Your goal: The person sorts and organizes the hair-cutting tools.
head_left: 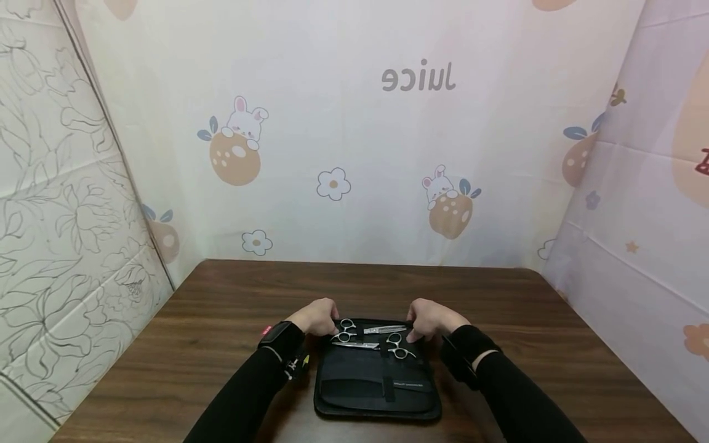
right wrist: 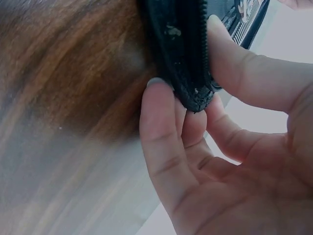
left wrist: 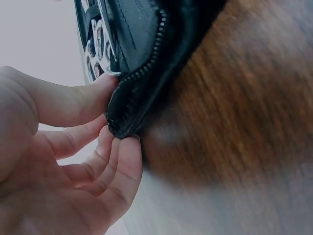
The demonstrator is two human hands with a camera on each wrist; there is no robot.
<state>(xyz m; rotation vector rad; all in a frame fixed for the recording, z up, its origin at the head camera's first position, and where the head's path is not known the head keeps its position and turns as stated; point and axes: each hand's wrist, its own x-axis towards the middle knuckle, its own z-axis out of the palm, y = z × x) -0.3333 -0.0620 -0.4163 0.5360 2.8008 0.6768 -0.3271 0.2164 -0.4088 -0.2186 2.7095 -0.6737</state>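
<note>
I watched the left hand [head_left: 317, 317] and right hand [head_left: 434, 318] each pinch a corner of the black case [head_left: 352, 371], scissors [head_left: 384, 330] lying between them.

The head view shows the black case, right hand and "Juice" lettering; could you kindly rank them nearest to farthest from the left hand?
1. Black case: gripped, far-left corner.
2. Right hand: across the case.
3. "Juice" lettering: on the backdrop.

Black zippered case [right wrist: 177, 58] in right hand [right wrist: 227, 183]
</note>
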